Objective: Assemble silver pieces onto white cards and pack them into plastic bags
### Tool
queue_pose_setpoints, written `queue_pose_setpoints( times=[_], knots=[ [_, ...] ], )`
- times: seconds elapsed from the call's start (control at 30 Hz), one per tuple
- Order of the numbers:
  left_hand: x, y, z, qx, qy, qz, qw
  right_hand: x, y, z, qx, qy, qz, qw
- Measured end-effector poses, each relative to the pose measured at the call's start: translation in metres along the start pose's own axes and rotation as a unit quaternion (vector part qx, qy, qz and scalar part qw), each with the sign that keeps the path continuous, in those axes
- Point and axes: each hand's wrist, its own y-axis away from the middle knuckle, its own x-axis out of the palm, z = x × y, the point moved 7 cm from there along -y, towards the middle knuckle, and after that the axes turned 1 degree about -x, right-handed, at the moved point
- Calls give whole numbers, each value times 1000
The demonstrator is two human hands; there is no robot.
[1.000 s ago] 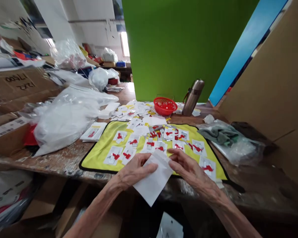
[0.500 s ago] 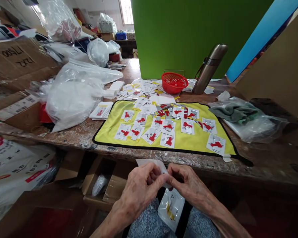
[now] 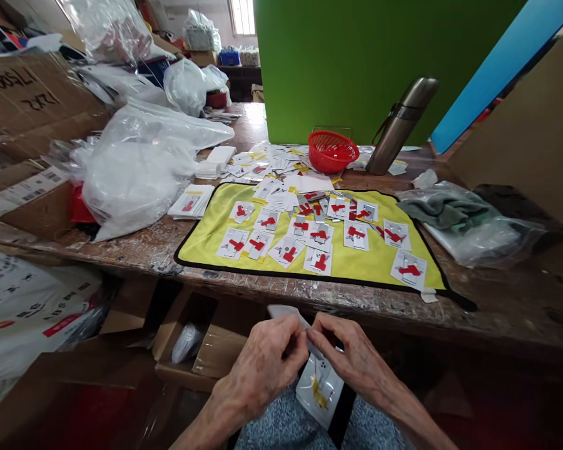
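My left hand point(image 3: 267, 353) and my right hand point(image 3: 344, 350) meet above my lap, just in front of the table edge. Both pinch a small whitish plastic bag point(image 3: 284, 310), whose flat end sticks up beyond my left fingers. Fingers hide most of it. Below them, a clear bag point(image 3: 318, 394) with a yellow piece and a printed card inside lies over my lap; whether it joins the held one, I cannot tell. On the yellow cloth point(image 3: 206, 234) lie several white cards with red pieces, such as one card point(image 3: 409, 270) at the right.
Behind the cloth stand a red basket point(image 3: 333, 153) and a leaning steel flask point(image 3: 403, 125) against a green panel point(image 3: 356, 62). A large white plastic bag point(image 3: 136, 169) and a card stack point(image 3: 190, 202) are left. Open cardboard boxes point(image 3: 220, 344) sit below the table's front edge.
My fingers have shifted on the small bag, and its upright end now sits slightly further right. The hands stay close together above the lap. The view has tilted slightly.
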Motion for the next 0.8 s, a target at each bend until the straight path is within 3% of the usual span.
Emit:
queue_pose_setpoints(
  times=[0.07, 0.17, 0.27, 0.37, 0.47, 0.57, 0.67, 0.73, 0.8],
  knots=[
    [3, 0, -1, 3, 0, -28, 1000, 1, 3, 6, -29, 37, -18, 999],
    [8, 1, 4, -49, 3, -45, 998, 4, 7, 17, -92, 107, -84, 986],
    [11, 0, 7, -93, -34, -41, 994, 6, 15, 27, -154, 222, -188, 944],
    [11, -1, 6, -106, -95, -41, 989, 9, 19, 27, -173, 284, -241, 912],
    [17, 0, 6, -99, -133, -22, 986, 7, 17, 20, -160, 278, -248, 914],
    [25, 3, 8, -110, -152, 5, 982, 1, 13, 10, -112, 229, -222, 941],
    [29, 7, 9, -131, -150, 17, 980, 8, 9, 0, -60, 108, -80, 989],
    [33, 8, 6, -128, -138, 30, 982, 14, 9, -6, -34, 48, 6, 998],
    [36, 9, 4, -120, -119, 43, 985, 8, 8, -16, 0, 38, 21, 999]
  ],
)
